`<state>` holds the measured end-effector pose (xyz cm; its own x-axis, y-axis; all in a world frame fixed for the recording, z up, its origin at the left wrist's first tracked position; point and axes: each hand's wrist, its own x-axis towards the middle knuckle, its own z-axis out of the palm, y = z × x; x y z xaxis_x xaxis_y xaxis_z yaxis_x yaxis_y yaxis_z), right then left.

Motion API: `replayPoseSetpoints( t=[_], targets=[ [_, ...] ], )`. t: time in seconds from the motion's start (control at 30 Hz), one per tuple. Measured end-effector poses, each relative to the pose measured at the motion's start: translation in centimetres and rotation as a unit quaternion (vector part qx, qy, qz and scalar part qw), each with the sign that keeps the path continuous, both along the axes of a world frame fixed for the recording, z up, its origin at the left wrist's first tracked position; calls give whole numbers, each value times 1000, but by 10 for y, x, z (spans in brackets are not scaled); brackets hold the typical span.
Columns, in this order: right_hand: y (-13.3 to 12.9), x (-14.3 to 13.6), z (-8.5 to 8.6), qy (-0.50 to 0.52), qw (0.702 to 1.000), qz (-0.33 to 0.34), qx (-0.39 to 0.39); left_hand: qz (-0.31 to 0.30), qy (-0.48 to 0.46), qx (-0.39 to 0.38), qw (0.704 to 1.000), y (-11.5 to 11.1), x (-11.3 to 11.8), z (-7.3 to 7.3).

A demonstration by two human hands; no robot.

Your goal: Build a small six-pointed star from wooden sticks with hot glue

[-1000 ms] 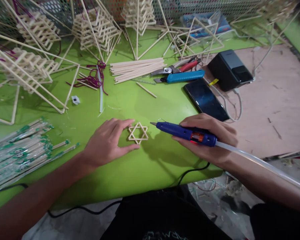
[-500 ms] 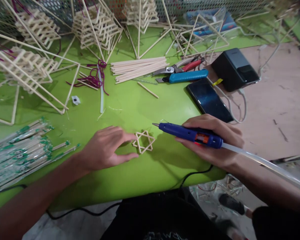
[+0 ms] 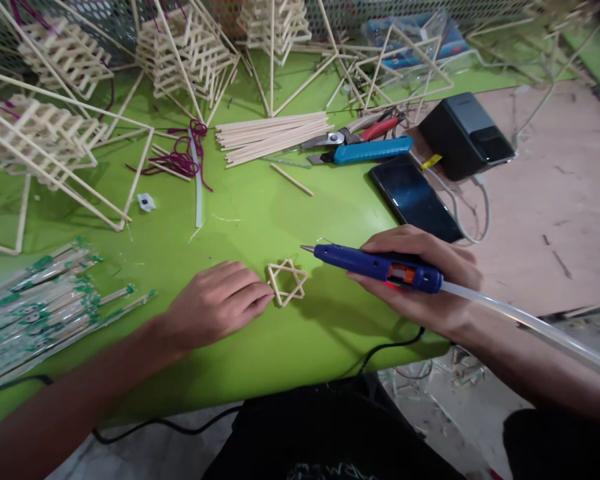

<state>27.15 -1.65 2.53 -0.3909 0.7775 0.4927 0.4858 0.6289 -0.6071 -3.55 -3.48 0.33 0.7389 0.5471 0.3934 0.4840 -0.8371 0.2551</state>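
A small six-pointed star [image 3: 275,287] made of thin wooden sticks lies flat on the green tabletop [image 3: 250,233]. My left hand [image 3: 223,300] is closed at its left side, with the fingertips pinched over the star's left point; the thumb is hidden. In my right hand [image 3: 430,267] is a blue hot glue gun [image 3: 350,261], its metal nozzle pointing left, above and to the right of the star. A long clear glue stick [image 3: 505,313] sticks out of the gun's back end, and a red light glows under its body.
Stick frames with stacked lattices [image 3: 185,60] line the back. Nearer are loose sticks [image 3: 275,133], purple cord [image 3: 180,157], pliers [image 3: 350,133], a blue cutter [image 3: 373,151], a phone [image 3: 415,197] and a black box [image 3: 467,137]. Wrapped sticks [image 3: 45,313] lie at left; a black cable [image 3: 385,348] hangs at front.
My left thumb and fingers, spread apart beside the star before, have come together at its left point. My right hand and the glue gun have hardly moved; the view has shifted slightly.
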Motion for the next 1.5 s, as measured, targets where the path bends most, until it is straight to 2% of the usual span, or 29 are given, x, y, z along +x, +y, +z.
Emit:
replayPoseSetpoints(
  t=[0.2, 0.43, 0.57, 0.73, 0.97, 1.3, 1.4, 1.5],
  targets=[
    [1, 2, -2, 9, 1000, 2, -2, 61, 8, 13, 998, -11, 10, -1],
    [0, 1, -1, 3, 1000, 10, -6, 102, 33, 44, 993, -18, 16, 1],
    [1, 1, 1, -7, 1000, 14, -5, 89, 31, 70, 993, -18, 14, 3],
    [4, 1, 2, -26, 999, 42, 0, 29, 79, 127, 988, -19, 8, 6],
    [7, 3, -1, -16, 997, 71, 9, 62, 117, 79, 988, -20, 11, 5],
    [12, 2, 1, 1, 995, 93, -23, 49, 114, 54, 991, -19, 10, 4],
    [16, 6, 3, -16, 995, 103, 6, 47, 111, 59, 991, -18, 11, 4],
    [23, 10, 7, -62, 985, 153, 45, 48, 116, 65, 990, -16, 12, 5]
  ],
)
